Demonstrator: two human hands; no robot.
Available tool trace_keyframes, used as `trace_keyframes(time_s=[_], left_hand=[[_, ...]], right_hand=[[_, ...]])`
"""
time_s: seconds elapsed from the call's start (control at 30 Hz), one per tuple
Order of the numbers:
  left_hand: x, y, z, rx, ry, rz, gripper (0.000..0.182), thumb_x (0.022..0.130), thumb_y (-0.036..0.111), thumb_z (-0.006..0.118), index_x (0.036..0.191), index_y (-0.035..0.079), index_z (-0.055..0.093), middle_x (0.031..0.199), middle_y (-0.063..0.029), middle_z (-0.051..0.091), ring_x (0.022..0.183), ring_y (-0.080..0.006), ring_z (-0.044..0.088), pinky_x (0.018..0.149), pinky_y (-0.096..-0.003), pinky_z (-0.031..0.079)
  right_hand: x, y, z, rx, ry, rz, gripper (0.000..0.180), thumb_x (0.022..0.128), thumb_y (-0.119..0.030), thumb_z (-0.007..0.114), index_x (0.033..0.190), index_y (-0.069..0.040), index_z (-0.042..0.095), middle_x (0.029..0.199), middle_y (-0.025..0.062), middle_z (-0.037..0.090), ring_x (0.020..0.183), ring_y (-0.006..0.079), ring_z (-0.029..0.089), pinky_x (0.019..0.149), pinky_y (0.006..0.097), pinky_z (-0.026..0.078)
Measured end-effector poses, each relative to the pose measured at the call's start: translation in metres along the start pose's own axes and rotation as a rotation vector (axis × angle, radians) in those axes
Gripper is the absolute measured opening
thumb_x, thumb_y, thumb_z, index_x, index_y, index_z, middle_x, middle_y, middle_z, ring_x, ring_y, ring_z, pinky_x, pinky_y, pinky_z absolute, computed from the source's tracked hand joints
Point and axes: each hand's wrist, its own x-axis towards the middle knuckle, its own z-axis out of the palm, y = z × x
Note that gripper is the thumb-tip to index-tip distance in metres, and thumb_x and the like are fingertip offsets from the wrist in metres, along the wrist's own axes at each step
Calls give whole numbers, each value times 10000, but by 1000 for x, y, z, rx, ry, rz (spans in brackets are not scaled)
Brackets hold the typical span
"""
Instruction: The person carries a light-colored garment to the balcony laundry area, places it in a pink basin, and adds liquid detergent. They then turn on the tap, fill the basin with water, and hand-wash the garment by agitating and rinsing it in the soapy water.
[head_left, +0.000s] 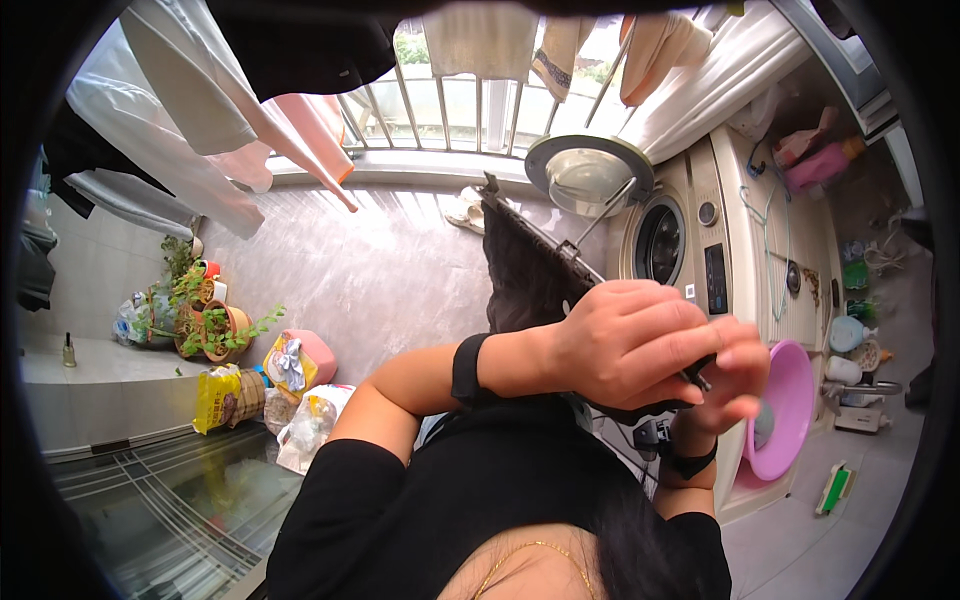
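Observation:
A black garment (517, 281) hangs by its edge from a metal clip hanger (568, 251) in front of my chest. The hanger slants from upper left down to the right, and its hook sticks up toward the washing machine. My left hand (637, 341) reaches across and is closed around the lower right part of the hanger, covering the clip there. Against its fingertips is my right hand (735, 375), blurred, with curved fingers beside the hanger's end (701, 381). Whether the right hand grips the garment or the clip is hidden.
A front-loading washing machine (660, 240) has its round door (589, 176) swung out. Right of me stands a pink basin (795, 412). Laundry (187, 112) hangs overhead at left. Potted plants (225, 330) and bags (315, 427) are at left; white shoes (466, 210) lie ahead.

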Motion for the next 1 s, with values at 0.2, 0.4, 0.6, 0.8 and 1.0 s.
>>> trace_keyframes(time_s=[0.2,0.4,0.6,0.8,1.0], left_hand=[[-6,15,-4,-58,-110,54,338,795,315,632,950,21,572,799,-57,542,628,-190,544,561,-275,457],[-13,23,-15,-156,-102,60,280,755,237,648,923,31,561,780,-64,533,636,-206,544,528,-292,459],[-14,23,-29,-304,-123,32,172,705,139,624,833,70,533,687,-41,457,505,-211,481,407,-328,376],[-7,26,-51,-381,-119,46,94,712,98,564,683,70,480,612,-28,387,417,-207,398,380,-315,324],[-5,22,-71,-472,-169,85,105,694,60,547,635,58,461,607,-40,382,424,-218,403,388,-324,321]], right_hand=[[66,18,11,-88,-439,645,473,962,-392,401,1096,33,562,907,107,646,735,123,591,597,224,447],[87,16,62,-383,-422,485,173,840,-149,625,762,5,608,665,33,620,592,67,553,522,207,420],[88,8,92,-380,-594,296,132,796,-78,616,749,24,545,616,40,549,568,61,510,491,214,403],[91,14,93,134,-688,408,67,869,-72,445,837,-14,458,751,24,465,680,82,409,640,218,364],[98,14,93,183,-733,358,119,909,-110,415,847,-16,452,777,46,460,723,116,417,680,245,356]])
